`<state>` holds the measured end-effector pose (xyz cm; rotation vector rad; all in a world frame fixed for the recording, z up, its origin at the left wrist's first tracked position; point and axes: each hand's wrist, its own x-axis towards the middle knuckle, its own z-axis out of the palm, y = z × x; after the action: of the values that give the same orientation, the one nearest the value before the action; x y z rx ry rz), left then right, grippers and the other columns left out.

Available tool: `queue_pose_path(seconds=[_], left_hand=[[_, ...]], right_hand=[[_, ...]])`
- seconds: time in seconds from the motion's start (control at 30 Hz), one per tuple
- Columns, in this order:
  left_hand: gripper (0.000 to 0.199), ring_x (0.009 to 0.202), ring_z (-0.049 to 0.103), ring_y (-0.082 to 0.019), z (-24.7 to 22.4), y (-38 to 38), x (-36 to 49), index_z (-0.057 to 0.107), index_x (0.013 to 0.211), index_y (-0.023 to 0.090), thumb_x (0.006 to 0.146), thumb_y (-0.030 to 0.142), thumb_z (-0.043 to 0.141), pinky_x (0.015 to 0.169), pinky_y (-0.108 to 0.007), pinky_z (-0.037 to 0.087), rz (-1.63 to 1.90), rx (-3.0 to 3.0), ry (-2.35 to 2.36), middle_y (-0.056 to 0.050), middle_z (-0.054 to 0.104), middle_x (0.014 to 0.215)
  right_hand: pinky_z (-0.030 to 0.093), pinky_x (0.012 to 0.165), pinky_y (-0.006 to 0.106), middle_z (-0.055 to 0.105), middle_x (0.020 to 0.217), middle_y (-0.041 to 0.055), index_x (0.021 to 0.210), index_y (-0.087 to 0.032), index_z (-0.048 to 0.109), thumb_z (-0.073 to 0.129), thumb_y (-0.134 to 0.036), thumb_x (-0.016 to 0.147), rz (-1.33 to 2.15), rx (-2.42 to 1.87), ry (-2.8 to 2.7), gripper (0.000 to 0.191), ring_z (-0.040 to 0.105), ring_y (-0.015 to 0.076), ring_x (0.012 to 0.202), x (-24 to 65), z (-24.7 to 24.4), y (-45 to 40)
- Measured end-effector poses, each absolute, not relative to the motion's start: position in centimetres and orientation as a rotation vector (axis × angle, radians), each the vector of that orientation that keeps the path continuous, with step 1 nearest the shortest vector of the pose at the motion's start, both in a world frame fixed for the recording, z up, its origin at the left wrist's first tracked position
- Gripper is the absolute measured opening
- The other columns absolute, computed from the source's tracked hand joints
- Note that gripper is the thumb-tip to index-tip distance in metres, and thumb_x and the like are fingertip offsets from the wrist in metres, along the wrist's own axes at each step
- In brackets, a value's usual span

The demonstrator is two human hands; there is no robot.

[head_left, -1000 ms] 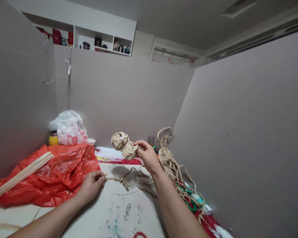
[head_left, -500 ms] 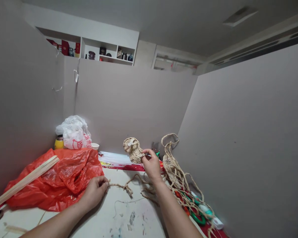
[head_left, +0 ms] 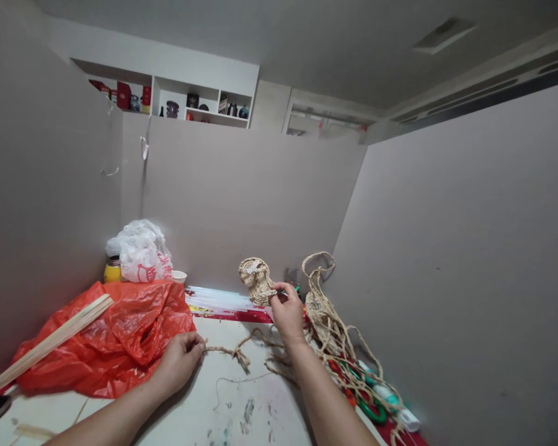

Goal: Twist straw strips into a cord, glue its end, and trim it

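My right hand [head_left: 288, 314] pinches the lower right edge of a small woven straw piece [head_left: 256, 282], held up above the table. The piece has a rounded top and a narrowed middle, with a pale patch near its top. Lower down and to the left, my left hand [head_left: 182, 359] is closed on the end of a thin twisted straw cord [head_left: 221, 349]. That cord runs right over the tabletop, through a knot with frayed ends, and passes behind my right forearm. My left fingertips are partly hidden.
A heap of straw cord [head_left: 328, 322] lies at the right, over green-handled scissors [head_left: 371, 412]. At the left, flat wooden strips [head_left: 51, 344] rest on a red plastic bag [head_left: 116, 334]. Behind stand a white bag [head_left: 142, 251], a yellow jar [head_left: 113, 271] and clear sticks [head_left: 221, 298]. Grey partitions [head_left: 242, 192] surround the table.
The woven piece and my right hand have shifted slightly to the right. My left hand keeps its hold on the cord, almost unmoved. The camera view has shifted a little.
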<state>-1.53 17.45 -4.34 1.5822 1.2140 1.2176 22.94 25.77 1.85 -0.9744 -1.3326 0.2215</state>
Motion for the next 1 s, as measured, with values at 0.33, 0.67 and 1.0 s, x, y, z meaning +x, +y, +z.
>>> queue_pose_path(seconds=[0.33, 0.67, 1.0], left_hand=[[0.024, 0.051, 0.038, -0.012, -3.8, 17.2, -1.5, 0.049, 0.059, 0.019, 0.073, 0.038, 0.049, 0.053, -0.024, 0.030, 1.214, 1.634, 1.233, 0.005, 0.043, 0.051], [0.023, 0.052, 0.039, -0.012, -4.1, 17.4, -1.6, 0.050, 0.061, 0.018, 0.074, 0.038, 0.049, 0.053, -0.024, 0.030, 1.184, 1.645, 1.241, 0.005, 0.044, 0.053], [0.024, 0.051, 0.038, -0.012, -4.4, 17.7, -1.7, 0.051, 0.063, 0.018, 0.075, 0.039, 0.049, 0.052, -0.024, 0.030, 1.186, 1.619, 1.228, 0.005, 0.045, 0.052]], right_hand=[[0.045, 0.064, 0.030, 0.053, 0.082, 0.0028, 0.076, -0.019, 0.055, 0.049, -0.018, 0.069, 0.065, -0.982, -1.377, 0.009, 0.052, 0.0174, 0.070, 23.1, 1.6, 25.8], [0.046, 0.067, 0.029, 0.059, 0.082, 0.0044, 0.076, -0.018, 0.058, 0.049, -0.022, 0.070, 0.023, -1.122, -1.269, 0.011, 0.055, 0.0182, 0.072, 24.6, 0.0, 27.4], [0.050, 0.071, 0.034, 0.063, 0.088, 0.0021, 0.092, -0.013, 0.061, 0.057, -0.033, 0.089, -0.020, -1.392, -1.020, 0.021, 0.061, 0.0143, 0.076, 28.7, -3.6, 29.5]])
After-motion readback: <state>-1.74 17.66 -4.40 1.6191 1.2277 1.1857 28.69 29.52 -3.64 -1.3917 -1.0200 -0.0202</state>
